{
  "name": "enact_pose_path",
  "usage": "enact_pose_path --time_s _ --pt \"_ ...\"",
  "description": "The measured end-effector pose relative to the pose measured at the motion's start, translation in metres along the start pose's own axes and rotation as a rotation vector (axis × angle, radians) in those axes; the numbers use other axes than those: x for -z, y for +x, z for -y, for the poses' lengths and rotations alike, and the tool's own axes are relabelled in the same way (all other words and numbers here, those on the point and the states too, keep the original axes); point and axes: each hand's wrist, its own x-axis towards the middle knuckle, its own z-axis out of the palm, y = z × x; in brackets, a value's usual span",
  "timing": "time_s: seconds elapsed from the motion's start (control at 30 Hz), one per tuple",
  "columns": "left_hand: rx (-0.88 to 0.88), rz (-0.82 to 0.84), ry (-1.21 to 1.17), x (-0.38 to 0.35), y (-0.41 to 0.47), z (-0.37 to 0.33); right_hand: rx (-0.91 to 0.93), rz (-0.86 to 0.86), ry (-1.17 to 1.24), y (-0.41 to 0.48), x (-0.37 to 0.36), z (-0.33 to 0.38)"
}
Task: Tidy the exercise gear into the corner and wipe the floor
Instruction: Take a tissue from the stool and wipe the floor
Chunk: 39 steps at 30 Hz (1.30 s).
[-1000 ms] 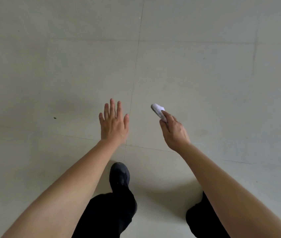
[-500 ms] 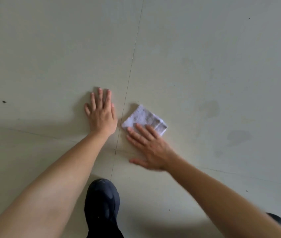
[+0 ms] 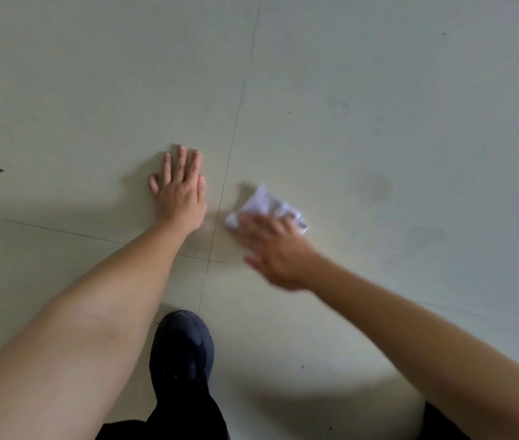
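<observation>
Your left grip (image 3: pixel 180 198) lies flat and released on the floor (image 3: pixel 378 122), left of the tile joint (image 3: pixel 236 122). Your right grip (image 3: pixel 278 252), blurred, presses the white cloth (image 3: pixel 267 206) with straight fingers, just right of this joint.

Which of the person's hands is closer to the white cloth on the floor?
Right. The right hand presses on the white cloth; the left hand lies flat on the floor left of it, across the tile seam.

Left hand (image 3: pixel 179 198) and right hand (image 3: pixel 278 252) lowered to floor (image 3: pixel 378 122), cloth (image 3: pixel 267 206) spread, now bunching
</observation>
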Motion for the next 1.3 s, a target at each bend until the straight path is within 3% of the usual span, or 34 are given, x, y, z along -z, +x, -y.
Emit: enact_pose_path --time_s 0.1,0.17,0.33,0.43,0.53,0.63,0.73,0.8,0.93,1.03,1.1,1.17,1.3 --pt "-0.004 -0.010 0.010 0.000 0.000 0.000 0.225 0.107 -0.115 -0.026 -0.034 0.029" --pt "0.004 -0.004 0.021 0.002 0.000 -0.003 0.284 0.082 -0.165 -0.017 -0.030 0.014" --pt "0.009 0.016 0.051 0.006 -0.001 -0.007 -0.144 -0.044 -0.202 0.018 0.014 -0.067" --pt "-0.006 0.037 0.078 0.007 0.000 -0.003 -0.377 -0.051 -0.153 0.024 0.028 -0.076" --pt "-0.023 0.047 0.075 0.011 0.003 -0.001 -0.192 -0.094 -0.166 0.012 0.005 -0.036" --pt "-0.020 0.042 0.064 0.012 0.004 0.000 0.099 0.013 -0.214 -0.021 -0.028 0.012" --pt "-0.003 0.028 0.075 0.008 0.001 -0.002 0.199 0.002 -0.266 -0.032 -0.027 -0.004" --pt "-0.011 0.016 0.069 0.007 0.000 -0.003 0.065 -0.085 -0.231 -0.030 -0.015 -0.041" --pt "-0.018 0.022 0.083 0.008 0.002 -0.003 -0.448 -0.231 -0.185 -0.046 0.026 -0.127" --pt "-0.032 0.005 0.106 0.009 0.002 -0.003 -0.711 -0.235 -0.115 -0.043 0.035 -0.124" --pt "-0.044 -0.003 0.098 0.007 0.003 -0.002 -0.582 -0.272 -0.119 -0.031 0.020 -0.092" --pt "-0.042 -0.005 0.087 0.006 0.006 -0.001 -0.277 -0.262 -0.108 -0.018 -0.004 -0.051" --pt "-0.031 -0.025 0.046 0.002 0.008 0.004 0.099 -0.103 -0.236 0.016 -0.012 -0.020"
